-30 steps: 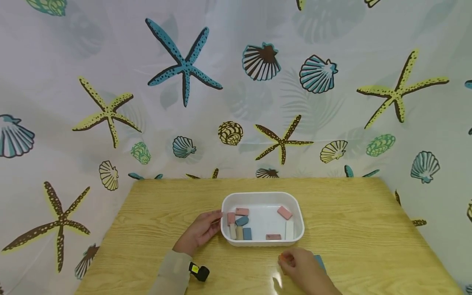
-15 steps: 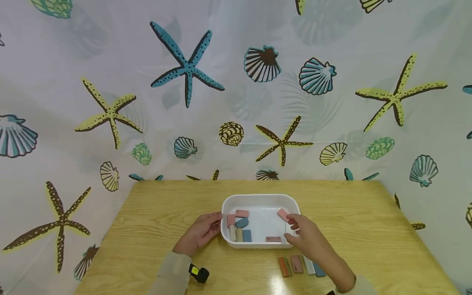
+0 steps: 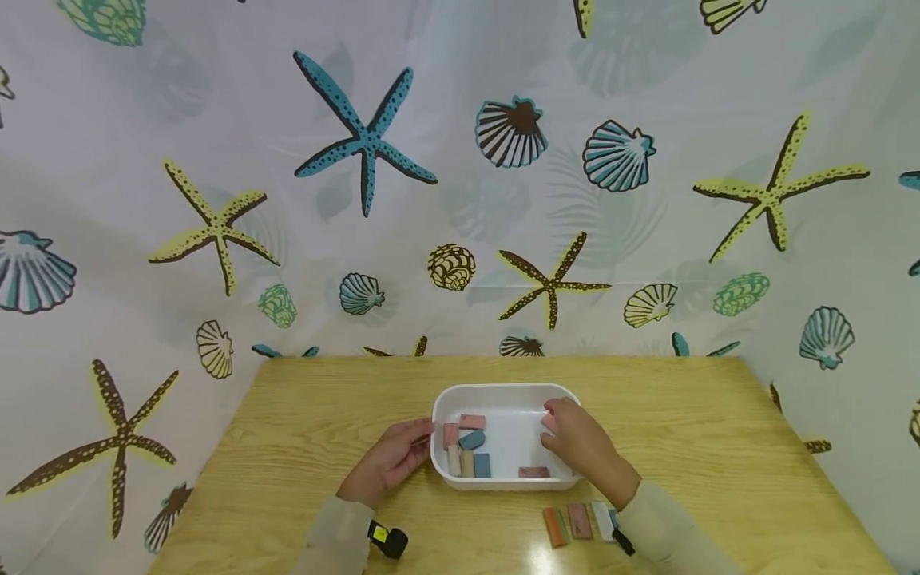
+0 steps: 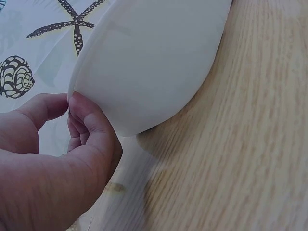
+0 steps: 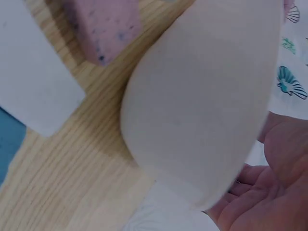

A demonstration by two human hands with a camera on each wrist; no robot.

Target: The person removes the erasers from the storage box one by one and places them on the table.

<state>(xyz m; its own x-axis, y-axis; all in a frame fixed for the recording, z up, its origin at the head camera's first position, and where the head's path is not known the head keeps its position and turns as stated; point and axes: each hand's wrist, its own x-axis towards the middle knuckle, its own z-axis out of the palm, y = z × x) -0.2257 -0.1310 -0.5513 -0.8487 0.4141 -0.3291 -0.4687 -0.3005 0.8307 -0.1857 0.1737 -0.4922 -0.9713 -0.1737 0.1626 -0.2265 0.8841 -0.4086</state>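
Note:
A white plastic tub (image 3: pixel 503 484) stands on the table with several erasers inside. My left hand (image 3: pixel 391 459) holds its left rim, thumb and fingertips pinching the edge in the left wrist view. Over the tub's right end is my right hand (image 3: pixel 585 439), thumb and fingers apart on either side of a pink eraser (image 3: pixel 549 421). Behind the tub wall, the right wrist view hides those fingertips. At the tub's left lie pink, white, tan and blue erasers (image 3: pixel 482 465). A flat pink eraser (image 3: pixel 534 472) lies by the front wall.
In front of the tub, a row of erasers lies on the table (image 3: pixel 323 399): an orange-and-green one (image 3: pixel 554 527), a speckled pink one (image 3: pixel 579 521), a white one (image 3: pixel 602 521) and a blue one (image 5: pixel 7 139). A patterned curtain (image 3: pixel 402 279) encloses the back and sides.
My right hand has let go of the orange-and-green eraser in the row and moved up and forward into the tub's right end. My left hand stays at the rim.

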